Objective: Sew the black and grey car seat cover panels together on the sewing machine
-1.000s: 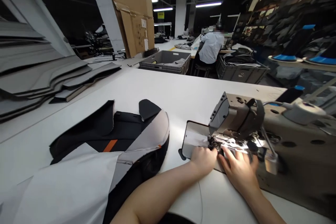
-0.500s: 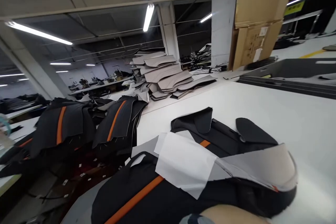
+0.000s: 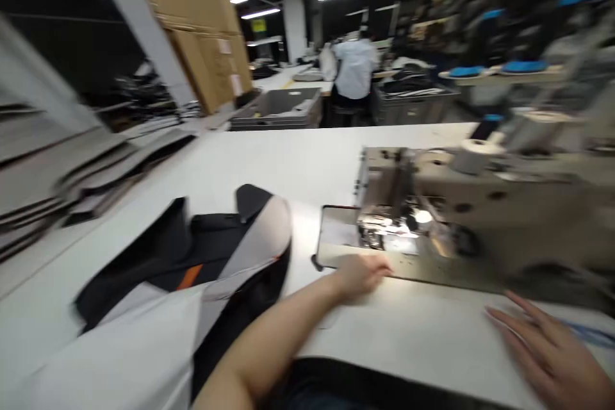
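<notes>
My left hand (image 3: pixel 362 277), blurred, rests at the front edge of the sewing machine's bed, just below the lit needle area. Its fingers look curled together; whatever they hold, if anything, is hidden. At the lower right my right hand (image 3: pixel 552 352) lies over the white tabletop with fingers stretched out and apart. The sewing machine (image 3: pixel 480 211) stands beyond both hands, its lamp glowing. To the left of my left forearm lies a black fabric piece (image 3: pixel 216 240) with an orange stripe and grey panels. White sheet material (image 3: pixel 129 346) partly covers it.
Stacked grey-and-black panels (image 3: pixel 86 173) sit at the left. A thread cone (image 3: pixel 475 155) stands at the machine. Farther back are cardboard boxes (image 3: pixel 206 67), a grey bin (image 3: pixel 278 109) and a person in a light top (image 3: pixel 354 67). Dark cloth (image 3: pixel 365 387) lies along the near table edge.
The view has swung right, from the fabric piles to the sewing machine. Both hands now show on the right side. The black piece and white sheet appear farther left.
</notes>
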Tool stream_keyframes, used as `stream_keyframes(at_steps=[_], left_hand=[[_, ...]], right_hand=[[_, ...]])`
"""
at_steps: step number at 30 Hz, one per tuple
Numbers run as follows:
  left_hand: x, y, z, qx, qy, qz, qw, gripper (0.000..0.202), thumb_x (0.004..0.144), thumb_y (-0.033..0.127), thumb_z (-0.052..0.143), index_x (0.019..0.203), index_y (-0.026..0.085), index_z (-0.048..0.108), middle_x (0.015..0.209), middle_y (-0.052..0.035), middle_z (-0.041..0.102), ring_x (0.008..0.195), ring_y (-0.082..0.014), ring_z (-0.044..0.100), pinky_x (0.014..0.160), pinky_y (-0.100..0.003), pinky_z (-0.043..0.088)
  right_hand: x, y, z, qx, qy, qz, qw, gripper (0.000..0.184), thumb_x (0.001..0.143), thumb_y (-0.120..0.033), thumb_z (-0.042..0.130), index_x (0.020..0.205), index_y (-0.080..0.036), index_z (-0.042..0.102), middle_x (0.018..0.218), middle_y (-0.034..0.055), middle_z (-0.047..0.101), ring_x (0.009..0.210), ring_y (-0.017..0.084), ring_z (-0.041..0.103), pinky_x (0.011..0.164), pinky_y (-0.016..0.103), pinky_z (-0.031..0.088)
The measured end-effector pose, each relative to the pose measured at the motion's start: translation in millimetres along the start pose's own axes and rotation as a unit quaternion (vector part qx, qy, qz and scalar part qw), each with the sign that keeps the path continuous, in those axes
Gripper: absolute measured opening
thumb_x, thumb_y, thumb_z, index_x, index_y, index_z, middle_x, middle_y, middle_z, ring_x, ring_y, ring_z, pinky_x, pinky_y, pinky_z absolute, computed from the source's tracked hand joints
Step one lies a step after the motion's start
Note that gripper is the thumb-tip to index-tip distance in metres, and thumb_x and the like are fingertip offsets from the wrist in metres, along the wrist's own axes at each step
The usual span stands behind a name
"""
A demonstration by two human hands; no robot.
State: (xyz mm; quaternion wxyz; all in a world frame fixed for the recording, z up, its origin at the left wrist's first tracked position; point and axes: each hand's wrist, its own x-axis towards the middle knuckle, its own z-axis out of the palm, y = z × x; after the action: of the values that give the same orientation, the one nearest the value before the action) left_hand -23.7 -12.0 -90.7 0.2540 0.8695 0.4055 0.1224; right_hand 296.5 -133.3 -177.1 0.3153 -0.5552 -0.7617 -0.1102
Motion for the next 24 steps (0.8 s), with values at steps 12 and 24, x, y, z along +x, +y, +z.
stream_keyframes(at_steps=[12, 24], left_hand=[[16.9, -29.0, -18.9, 0.158, 0.146, -0.097, 0.972, 0.022, 0.094, 0.020, 0.039, 0.089, 0.022, 0.061, 0.090, -0.0005, 0.065, 0.085, -0.0171, 0.059, 0.068, -0.025, 0.037], [16.8, -28.6, -14.9, 0.224, 0.144, -0.136, 0.954, 0.023, 0.083, 0.031, 0.054, 0.064, 0.019, 0.052, 0.074, -0.0016, 0.055, 0.075, -0.0173, 0.055, 0.059, -0.030, 0.034]], right_hand=[[-23.1, 48.0, -51.6, -0.173, -0.027, 0.015, 0.985, 0.036, 0.095, -0.031, 0.040, 0.113, -0.008, 0.061, 0.102, 0.0135, 0.063, 0.091, 0.024, 0.060, 0.078, 0.037, 0.050], [50.7, -58.3, 3.0, -0.015, -0.142, 0.128, 0.982, 0.028, 0.090, -0.047, 0.042, 0.096, -0.026, 0.059, 0.080, -0.0028, 0.069, 0.061, 0.015, 0.063, 0.047, 0.024, 0.042]])
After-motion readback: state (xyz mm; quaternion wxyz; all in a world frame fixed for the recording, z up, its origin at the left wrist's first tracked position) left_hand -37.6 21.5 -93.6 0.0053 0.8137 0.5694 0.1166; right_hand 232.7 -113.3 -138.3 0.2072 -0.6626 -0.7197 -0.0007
